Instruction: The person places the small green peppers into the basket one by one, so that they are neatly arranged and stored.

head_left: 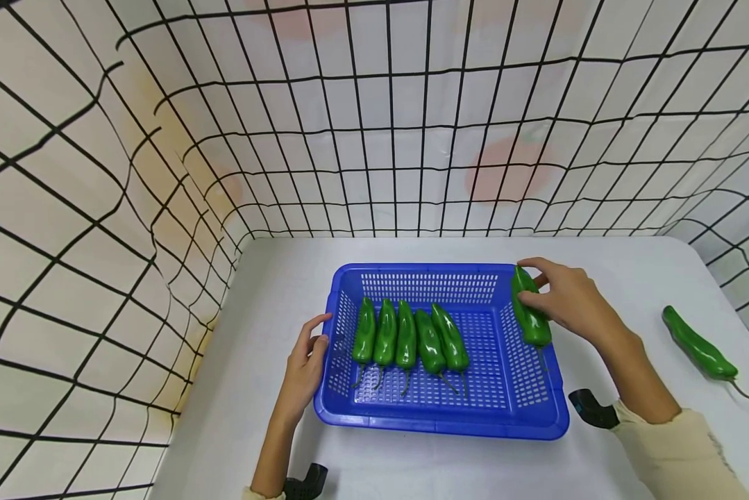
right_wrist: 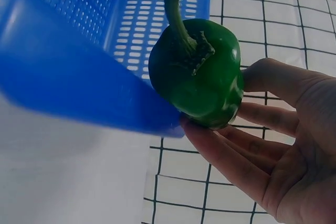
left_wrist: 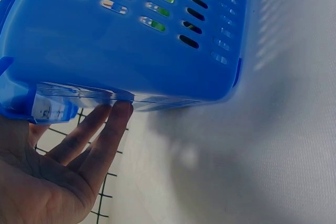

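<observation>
At the right end of the blue basket (head_left: 443,422), my right hand (head_left: 570,298) pinches a long green pepper (head_left: 527,312) between thumb and fingers. This pepper is over the basket's right wall, its stem toward me; in the right wrist view the stem end of the held pepper (right_wrist: 197,72) faces the camera. On the left, my left hand (head_left: 304,361) touches the basket's outer side near the rim. Nearly straight fingers (left_wrist: 107,145) meet the outer wall in the left wrist view; the thumb is hidden there. Several green peppers (head_left: 405,337) lie side by side in the basket's left and middle part.
Another green pepper (head_left: 699,344) lies on the white table (head_left: 274,278), right of the basket. Black wire mesh (head_left: 405,139) stands behind and along both sides, with pale printed sheeting beyond it.
</observation>
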`<action>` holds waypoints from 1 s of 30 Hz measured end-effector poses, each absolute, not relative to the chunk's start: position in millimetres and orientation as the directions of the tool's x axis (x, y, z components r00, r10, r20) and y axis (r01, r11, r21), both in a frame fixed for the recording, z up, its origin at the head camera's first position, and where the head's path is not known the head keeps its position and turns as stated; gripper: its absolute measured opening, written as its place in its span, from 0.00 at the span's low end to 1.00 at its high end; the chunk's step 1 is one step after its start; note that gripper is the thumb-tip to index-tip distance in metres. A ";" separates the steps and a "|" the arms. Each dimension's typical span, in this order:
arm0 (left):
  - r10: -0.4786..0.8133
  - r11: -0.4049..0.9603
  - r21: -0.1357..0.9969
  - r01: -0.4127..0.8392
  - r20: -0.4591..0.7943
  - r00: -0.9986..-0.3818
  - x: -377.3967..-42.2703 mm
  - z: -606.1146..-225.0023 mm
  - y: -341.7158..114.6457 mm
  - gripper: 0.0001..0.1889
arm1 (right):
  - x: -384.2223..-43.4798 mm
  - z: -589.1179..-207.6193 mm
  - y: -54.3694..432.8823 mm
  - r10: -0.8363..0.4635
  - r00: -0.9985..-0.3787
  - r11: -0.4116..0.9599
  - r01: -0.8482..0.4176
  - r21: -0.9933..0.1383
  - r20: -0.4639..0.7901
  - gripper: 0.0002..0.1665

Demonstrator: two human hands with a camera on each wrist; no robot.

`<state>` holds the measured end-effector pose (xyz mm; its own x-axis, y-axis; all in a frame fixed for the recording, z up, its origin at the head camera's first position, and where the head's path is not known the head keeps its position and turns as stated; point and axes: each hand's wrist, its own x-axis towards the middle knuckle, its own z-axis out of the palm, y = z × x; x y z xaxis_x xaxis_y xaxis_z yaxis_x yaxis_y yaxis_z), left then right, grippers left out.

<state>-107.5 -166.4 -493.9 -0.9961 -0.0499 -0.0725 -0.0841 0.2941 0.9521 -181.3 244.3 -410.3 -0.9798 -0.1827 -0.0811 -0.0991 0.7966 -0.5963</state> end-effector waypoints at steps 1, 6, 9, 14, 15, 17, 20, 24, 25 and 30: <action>-0.050 0.295 0.952 -0.084 -0.072 -0.996 -107.7 -493.6 -166.2 0.21 | -181.9 -410.0 242.7 -0.184 -0.979 0.798 -0.098 -0.595 -0.084 0.35; -0.047 0.294 0.953 -0.078 -0.067 -0.997 -109.4 -500.5 -168.3 0.21 | -183.6 -410.9 235.1 -0.193 -0.977 0.797 -0.103 -0.595 -0.089 0.34; -0.051 0.292 0.953 -0.079 -0.067 -0.996 -110.8 -506.1 -169.6 0.21 | -184.2 -413.6 231.8 -0.204 -0.975 0.792 -0.112 -0.601 -0.088 0.34; -0.052 0.291 0.953 -0.082 -0.070 -0.996 -110.8 -506.3 -169.3 0.21 | -184.5 -417.8 225.8 -0.221 -0.971 0.785 -0.120 -0.608 -0.094 0.34; -0.053 0.293 0.952 -0.084 -0.072 -0.996 -110.8 -506.0 -169.3 0.21 | -184.6 -418.9 224.5 -0.225 -0.970 0.786 -0.125 -0.605 -0.092 0.33; -0.055 0.296 0.951 -0.087 -0.074 -0.996 -111.1 -505.5 -169.6 0.20 | -184.2 -421.0 222.0 -0.232 -0.969 0.788 -0.132 -0.601 -0.090 0.33; -0.059 0.304 0.948 -0.097 -0.083 -0.995 -111.4 -504.1 -169.9 0.20 | -183.3 -424.3 217.8 -0.232 -0.968 0.788 -0.131 -0.601 -0.092 0.33; -0.053 0.301 0.948 -0.102 -0.090 -0.995 -112.0 -502.7 -169.5 0.21 | -183.1 -428.5 211.3 -0.234 -0.968 0.791 -0.136 -0.597 -0.090 0.33; -0.052 0.297 0.949 -0.101 -0.090 -0.995 -112.0 -502.5 -169.4 0.21 | -183.4 -429.5 209.5 -0.237 -0.968 0.793 -0.141 -0.593 -0.087 0.32; -0.055 0.297 0.950 -0.098 -0.086 -0.995 -111.3 -503.2 -169.4 0.21 | -185.0 -434.1 200.6 -0.256 -0.963 0.794 -0.160 -0.587 -0.083 0.32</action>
<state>-111.3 -169.4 -503.2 -0.9948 -0.0549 -0.0858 -0.0983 0.2966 0.9499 -185.0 200.6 -434.1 -0.9632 -0.2556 -0.0830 -0.1601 0.7938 -0.5867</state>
